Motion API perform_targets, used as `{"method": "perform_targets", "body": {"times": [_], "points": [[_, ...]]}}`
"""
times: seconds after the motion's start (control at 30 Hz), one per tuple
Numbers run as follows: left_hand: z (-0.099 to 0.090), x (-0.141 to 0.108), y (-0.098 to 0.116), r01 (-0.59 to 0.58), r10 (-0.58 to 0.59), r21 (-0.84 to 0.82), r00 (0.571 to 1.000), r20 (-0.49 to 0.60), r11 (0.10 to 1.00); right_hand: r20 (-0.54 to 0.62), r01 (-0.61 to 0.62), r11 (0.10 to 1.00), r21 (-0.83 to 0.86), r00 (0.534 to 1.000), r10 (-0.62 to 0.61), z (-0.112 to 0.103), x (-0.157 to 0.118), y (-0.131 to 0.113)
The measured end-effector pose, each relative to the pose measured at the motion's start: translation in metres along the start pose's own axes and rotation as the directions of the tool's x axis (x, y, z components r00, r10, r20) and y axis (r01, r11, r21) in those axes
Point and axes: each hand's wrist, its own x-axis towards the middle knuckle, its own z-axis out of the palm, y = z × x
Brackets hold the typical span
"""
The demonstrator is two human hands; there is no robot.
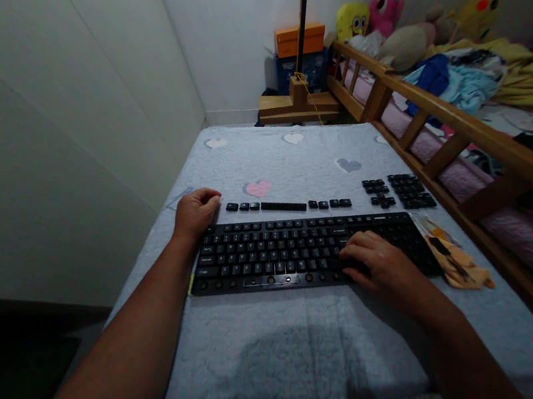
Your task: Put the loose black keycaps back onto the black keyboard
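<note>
A black keyboard (pixel 274 249) lies on the cloth-covered table; its bottom row shows bare sockets where keycaps are off. Behind it stretches a row of loose keycaps with the long space bar (pixel 283 207). My left hand (pixel 194 212) rests by the keyboard's back left corner, fingers curled together; what they hold, if anything, is hidden. My right hand (pixel 374 260) is over the right part of the keyboard, thumb and fingers closed near the keys at the right end of the letter block. Whatever is between those fingertips cannot be made out.
Loose keycap groups (pixel 409 190) sit at the back right. An orange cloth or glove (pixel 462 269) with small tools lies right of the keyboard. A wooden bed rail (pixel 459 135) borders the table's right side, and a wall stands at the left.
</note>
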Motion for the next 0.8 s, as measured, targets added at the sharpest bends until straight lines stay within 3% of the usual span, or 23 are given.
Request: {"method": "perform_targets", "body": {"times": [0.23, 0.5, 0.8], "points": [[0.001, 0.001, -0.002, 0.007, -0.007, 0.001, 1.000, -0.001, 1.000, -0.050, -0.033, 0.995, 0.098, 0.998, 0.038, -0.001, -0.001, 0.005], [0.001, 0.000, 0.000, 0.009, -0.009, -0.003, 1.000, -0.010, 1.000, 0.004, -0.137, 0.951, 0.277, 0.990, 0.141, -0.009, -0.001, 0.008], [0.001, 0.002, -0.004, -0.018, 0.018, -0.018, 1.000, -0.009, 1.000, 0.064, -0.182, 0.928, 0.324, 0.983, 0.170, -0.013, -0.001, 0.007]]}}
